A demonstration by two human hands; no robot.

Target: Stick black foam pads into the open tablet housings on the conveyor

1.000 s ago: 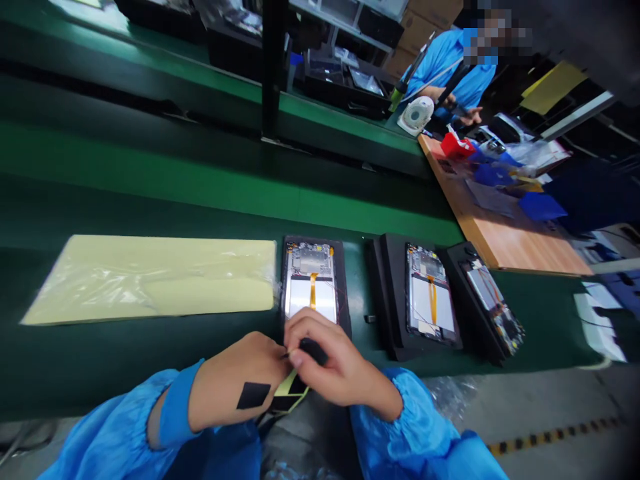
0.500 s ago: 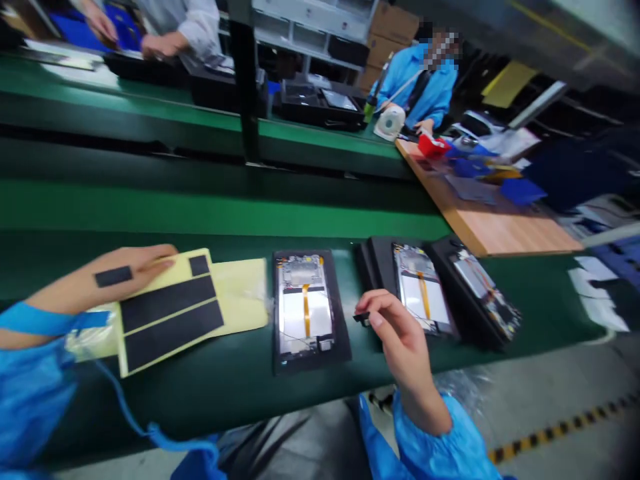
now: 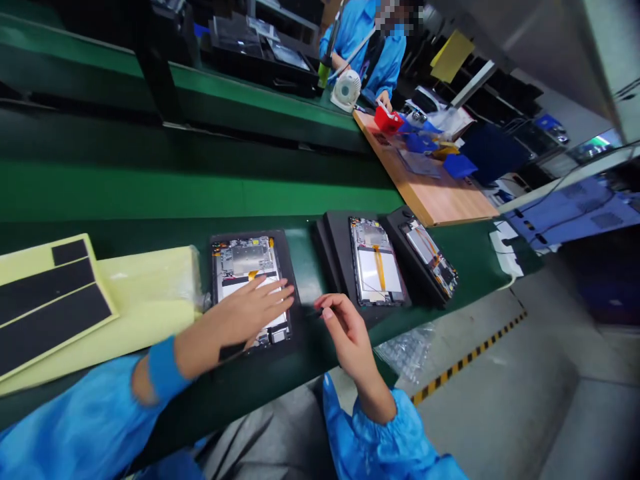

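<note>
The left hand (image 3: 235,317) lies flat and open, fingers spread, on the white panel of an open tablet (image 3: 245,267), gripping nothing. A dark patch shows at the edge of that hand, near the wrist. The tablet sits in a black holder (image 3: 289,280), its circuit board exposed above the fingers. The right hand (image 3: 351,340) is just beside that holder, thumb and forefinger pinched together on a small dark strip (image 3: 316,312), too small to make out clearly. Blue sleeves (image 3: 85,413) cover both forearms.

To the left, a yellow backing sheet (image 3: 30,257) with black strips (image 3: 50,317) on it lies over a pale yellow plastic-wrapped pad (image 3: 150,280), both on the dark green belt (image 3: 310,250). To the right, a second open tablet (image 3: 375,267) rests in a black holder, and a third tablet (image 3: 427,252) lies tilted right next to it. Bubble wrap (image 3: 407,350) lies on the floor below the belt's edge, near striped floor tape (image 3: 465,357).

Farther off is a wooden bench (image 3: 430,200) with a red box (image 3: 387,120) on it, and beyond the next belt, a co-worker (image 3: 365,47) in blue stands by a small white fan (image 3: 346,90)
</note>
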